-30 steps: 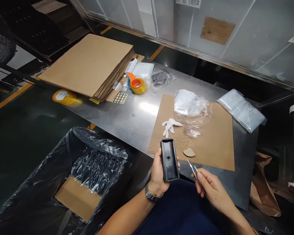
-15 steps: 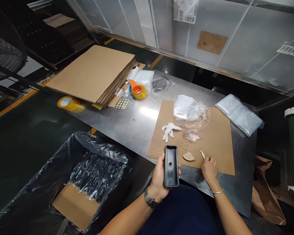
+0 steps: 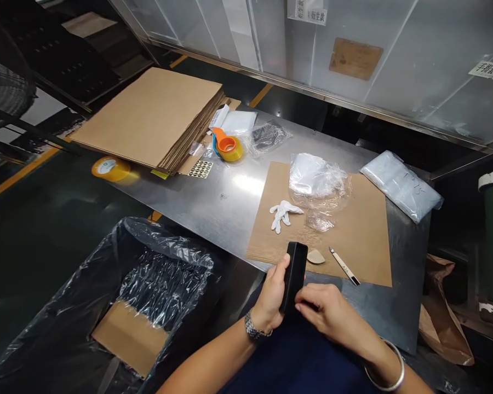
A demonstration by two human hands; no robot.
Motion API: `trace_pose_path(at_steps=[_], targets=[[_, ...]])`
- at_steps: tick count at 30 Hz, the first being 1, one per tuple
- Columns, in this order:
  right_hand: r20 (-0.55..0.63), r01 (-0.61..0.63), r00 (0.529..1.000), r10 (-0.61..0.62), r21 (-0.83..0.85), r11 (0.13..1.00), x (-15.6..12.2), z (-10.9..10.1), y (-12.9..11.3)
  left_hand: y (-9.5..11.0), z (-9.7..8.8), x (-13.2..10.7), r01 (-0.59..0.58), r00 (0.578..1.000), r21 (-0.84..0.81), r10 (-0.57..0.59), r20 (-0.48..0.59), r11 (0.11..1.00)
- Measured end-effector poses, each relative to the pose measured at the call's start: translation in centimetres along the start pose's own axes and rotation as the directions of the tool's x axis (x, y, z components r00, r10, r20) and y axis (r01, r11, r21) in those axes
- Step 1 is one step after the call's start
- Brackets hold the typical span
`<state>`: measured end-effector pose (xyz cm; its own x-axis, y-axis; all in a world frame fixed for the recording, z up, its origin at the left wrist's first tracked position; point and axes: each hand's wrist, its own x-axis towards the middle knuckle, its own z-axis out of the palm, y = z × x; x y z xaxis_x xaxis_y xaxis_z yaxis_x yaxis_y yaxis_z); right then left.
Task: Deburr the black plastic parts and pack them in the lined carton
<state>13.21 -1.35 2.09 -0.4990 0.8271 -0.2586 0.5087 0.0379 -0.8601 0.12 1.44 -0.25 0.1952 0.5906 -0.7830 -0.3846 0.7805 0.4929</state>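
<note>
My left hand (image 3: 270, 298) is wrapped round a long black plastic box (image 3: 296, 268), held tilted on its side above my lap. The fingertips of my right hand (image 3: 322, 306) are bent together against the box's lower right edge; whether something small lies between them is hidden. Ahead of my right hand, a slim pen-like craft knife (image 3: 344, 265) marked A26 rests on a brown cardboard sheet (image 3: 365, 230). Beside the knife lies a beige wedge-shaped pad (image 3: 316, 256). White gloves (image 3: 285, 214) lie crumpled on the sheet, beyond the box.
Clear plastic bags (image 3: 316, 178) lie on the cardboard, with a wrapped packet (image 3: 401, 186) to the right. An orange tape dispenser (image 3: 229, 146) and stacked cardboard (image 3: 152, 115) stand at the left of the metal table (image 3: 197, 213). A black-lined bin (image 3: 127, 241) is below left.
My right hand has left the craft knife, which now lies on the cardboard, and has come to the black box. My left hand has turned the box onto its side.
</note>
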Motion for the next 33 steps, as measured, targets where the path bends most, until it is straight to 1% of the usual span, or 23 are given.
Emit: trace_pose_path(at_steps=[3, 5, 7, 8, 9, 10, 11, 13, 14, 15, 16, 17, 19, 20, 21, 23, 26, 28, 30, 31, 33], targets=[[0.018, -0.006, 1.0, 0.007, -0.066, 0.998, 0.3, -0.4, 0.5, -0.5, 0.1, 0.1, -0.024, 1.0, 0.007, 0.024, -0.008, 1.0], [-0.004, -0.015, 1.0, 0.014, -0.136, 0.991, 0.5, -0.7, 0.9, -0.7, 0.1, 0.1, 0.007, 1.0, -0.024, -0.006, 0.006, 1.0], [-0.071, -0.021, 0.997, 0.005, -0.229, 0.973, 0.7, -1.2, 1.5, -0.7, 0.1, 0.1, 0.114, 0.993, -0.03, -0.113, 0.039, 0.993], [-0.131, -0.031, 0.991, -0.005, -0.276, 0.961, 0.7, -1.5, 1.9, -0.7, 0.1, 0.1, 0.197, 0.979, -0.024, -0.195, 0.065, 0.98], [-0.207, -0.045, 0.978, -0.021, -0.31, 0.95, 0.8, -1.7, 2.3, -0.6, 0.1, 0.1, 0.281, 0.956, -0.019, -0.278, 0.096, 0.96], [-0.298, -0.064, 0.954, -0.036, -0.318, 0.946, 0.8, -2.0, 2.8, -0.5, 0.0, 0.1, 0.354, 0.927, -0.017, -0.349, 0.136, 0.935], [-0.398, -0.093, 0.917, -0.034, -0.294, 0.951, 0.8, -2.2, 3.3, -0.5, -0.1, 0.1, 0.408, 0.899, -0.021, -0.397, 0.182, 0.913], [-0.562, -0.142, 0.827, 0.033, -0.152, 0.978, 0.7, -2.7, 3.9, -0.3, -0.3, 0.2, 0.458, 0.861, -0.03, -0.434, 0.265, 0.889], [-0.596, -0.148, 0.799, 0.084, -0.06, 0.987, 0.7, -2.8, 4.1, -0.3, -0.4, 0.1, 0.46, 0.853, -0.03, -0.432, 0.295, 0.888], [-0.591, -0.147, 0.795, 0.132, 0.024, 0.989, 0.6, -2.9, 4.2, -0.2, -0.4, 0.1, 0.455, 0.85, -0.028, -0.424, 0.313, 0.89], [-0.551, -0.143, 0.817, 0.168, 0.088, 0.986, 0.6, -2.9, 4.2, -0.3, -0.5, 0.1, 0.446, 0.852, -0.024, -0.416, 0.319, 0.895], [-0.493, -0.141, 0.85, 0.186, 0.127, 0.982, 0.5, -2.8, 4.1, -0.3, -0.5, 0.0, 0.435, 0.858, -0.018, -0.408, 0.313, 0.9], [-0.37, -0.157, 0.907, 0.203, 0.15, 0.976, 0.5, -2.5, 3.7, -0.5, -0.5, -0.3, 0.401, 0.882, -0.014, -0.382, 0.277, 0.916], [-0.324, -0.179, 0.92, 0.22, 0.15, 0.972, 0.6, -2.3, 3.4, -0.6, -0.4, -0.4, 0.371, 0.9, -0.013, -0.356, 0.252, 0.928], [-0.297, -0.207, 0.923, 0.245, 0.154, 0.966, 0.6, -2.1, 3.2, -0.8, -0.3, -0.5, 0.335, 0.917, -0.007, -0.324, 0.232, 0.942], [-0.282, -0.263, 0.909, 0.308, 0.188, 0.946, 0.8, -1.9, 2.9, -1.1, -0.2, -0.8, 0.258, 0.943, 0.02, -0.256, 0.212, 0.966], [-0.257, -0.318, 0.881, 0.397, 0.302, 0.899, 0.9, -1.9, 3.1, -1.5, -0.2, -0.9, 0.186, 0.956, 0.07, -0.197, 0.219, 0.98], [-0.169, -0.332, 0.888, 0.427, 0.406, 0.851, 0.9, -2.2, 3.4, -1.5, -0.3, -1.0, 0.192, 0.954, 0.084, -0.206, 0.217, 0.978], [-0.067, -0.346, 0.9, 0.431, 0.493, 0.798, 0.8, -2.6, 3.9, -1.4, -0.5, -1.0, 0.249, 0.939, 0.079, -0.26, 0.225, 0.965], [-0.034, -0.35, 0.903, 0.428, 0.517, 0.781, 0.8, -2.8, 4.1, -1.4, -0.6, -1.0, 0.29, 0.923, 0.071, -0.299, 0.243, 0.954], [-0.017, -0.352, 0.904, 0.426, 0.535, 0.768, 0.6, -3.3, 4.3, -1.1, -0.7, -1.0, 0.37, 0.882, 0.052, -0.368, 0.293, 0.928]])
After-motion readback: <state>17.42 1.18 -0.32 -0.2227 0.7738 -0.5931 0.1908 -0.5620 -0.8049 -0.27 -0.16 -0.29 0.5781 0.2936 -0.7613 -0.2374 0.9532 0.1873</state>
